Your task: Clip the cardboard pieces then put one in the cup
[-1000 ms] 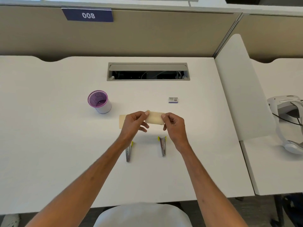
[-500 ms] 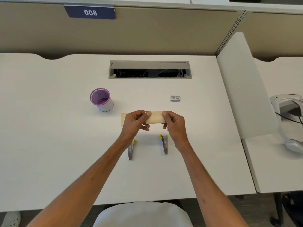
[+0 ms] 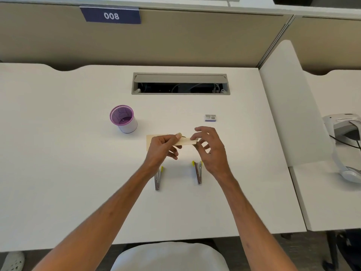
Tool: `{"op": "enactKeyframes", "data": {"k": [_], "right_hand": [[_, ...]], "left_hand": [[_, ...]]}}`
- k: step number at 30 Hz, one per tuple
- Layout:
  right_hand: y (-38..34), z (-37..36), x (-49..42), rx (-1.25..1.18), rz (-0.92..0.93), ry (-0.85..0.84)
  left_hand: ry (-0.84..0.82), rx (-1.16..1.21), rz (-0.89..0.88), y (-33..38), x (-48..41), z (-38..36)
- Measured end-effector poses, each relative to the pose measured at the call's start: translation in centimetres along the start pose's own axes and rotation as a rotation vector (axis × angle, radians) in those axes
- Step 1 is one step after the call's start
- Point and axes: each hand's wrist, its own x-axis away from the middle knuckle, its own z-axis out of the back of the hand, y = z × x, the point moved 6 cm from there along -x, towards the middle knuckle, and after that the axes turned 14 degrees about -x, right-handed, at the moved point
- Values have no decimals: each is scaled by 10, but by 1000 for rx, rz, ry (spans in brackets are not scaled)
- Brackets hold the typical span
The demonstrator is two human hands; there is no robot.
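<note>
A beige paper strip [image 3: 185, 141] hangs just above the white desk [image 3: 58, 153]. My left hand [image 3: 162, 149] pinches it near the middle between thumb and fingers, and the strip's left end sticks out past that hand. My right hand [image 3: 210, 149] is at the strip's right end with its fingers spread; the thumb tip touches the end and the index finger is lifted off. Two small metal clips with yellow tips lie below the hands, one [image 3: 157, 178] under my left wrist and the other [image 3: 198, 173] beside my right wrist.
A purple mesh cup [image 3: 123, 118] stands to the left of the hands. A small staple box [image 3: 210, 117] lies behind my right hand, and further back is a cable slot [image 3: 180, 84]. A white divider panel [image 3: 289, 104] bounds the desk on the right, with a headset [image 3: 347, 133] beyond it.
My right hand has loosened its pinch on the strip and spread its fingers. The strip's right end has tilted. My left hand keeps its hold.
</note>
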Motion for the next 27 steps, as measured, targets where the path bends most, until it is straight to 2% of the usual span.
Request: {"op": "enactKeyframes", "data": {"k": [3,5,7,10,12,14,17,21,27], "right_hand": [[3,-2,-2,-90,-74,97],[10,-7,-3,-132,-173,123],[16,-14,-4,-143,-233,107],[21,-30,-7,-163,-295,61],[22,-44,-11,-167,-318,31],[19,-61,-17,-151,-321,-4],[5,-89,-30,-54,-263,-62],[-28,-132,-55,106,-95,-72],[-73,-185,-107,268,148,80]], "left_hand": [[11,-45,49,-9,2,5],[85,-131,46,-20,4,16],[223,-303,28,-35,8,33],[389,-691,-9,-57,21,62],[437,-911,-56,-71,28,80],[421,-1034,-82,-86,31,93],[374,-1138,-75,-100,33,107],[348,-1208,-93,-105,31,121],[289,-1200,-72,-114,21,133]]}}
